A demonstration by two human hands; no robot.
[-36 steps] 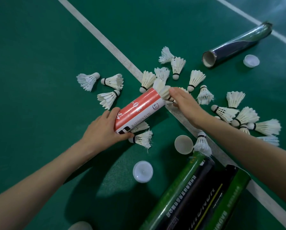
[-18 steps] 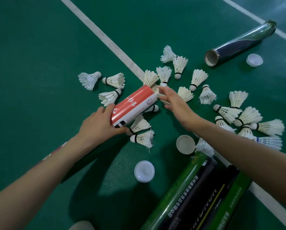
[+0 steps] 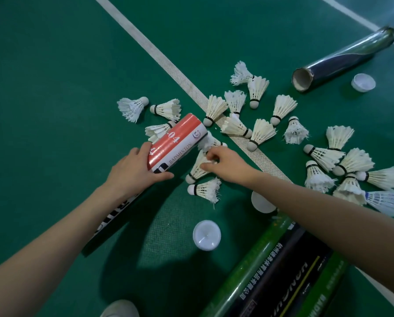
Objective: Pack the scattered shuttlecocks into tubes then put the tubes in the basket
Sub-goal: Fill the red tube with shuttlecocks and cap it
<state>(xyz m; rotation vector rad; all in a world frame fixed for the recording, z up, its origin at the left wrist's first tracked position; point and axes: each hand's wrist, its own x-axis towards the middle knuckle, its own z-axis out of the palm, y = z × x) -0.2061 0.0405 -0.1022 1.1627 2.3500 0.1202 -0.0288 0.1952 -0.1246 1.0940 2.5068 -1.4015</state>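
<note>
- Since the earlier frame, the right hand (image 3: 228, 167) has drawn back from the far end of the red-and-white tube (image 3: 177, 143) toward the person. It now sits on a shuttlecock (image 3: 197, 168) just beside the tube's near flank.
- Right hand: fingers curled, fingertips pinching the feather skirt of that shuttlecock. Its cork rests on the court floor (image 3: 54, 88).
- Left hand (image 3: 134, 172): fingers and thumb wrapped round the tube's near end. The far end appears lifted off the floor.
- Tube long axis: near-left to far-right. The mouth is at the far-right end, facing away from the person.
- Shuttlecock long axis: roughly parallel to the tube, with the cork near-left and the feathers far-right under the fingers.
- Governing relation: the mouth lies beyond the right fingertips, away from the person. The right hand is the nearer hand to it.
- Judgement: the cork points away from the mouth, so the shuttlecock probably needs turning before it enters cork-first.
- White feathers show at the mouth. Whether they sit inside the tube cannot be told.
- Many loose shuttlecocks (image 3: 263, 131) lie to the far right. No basket is in view.
</note>
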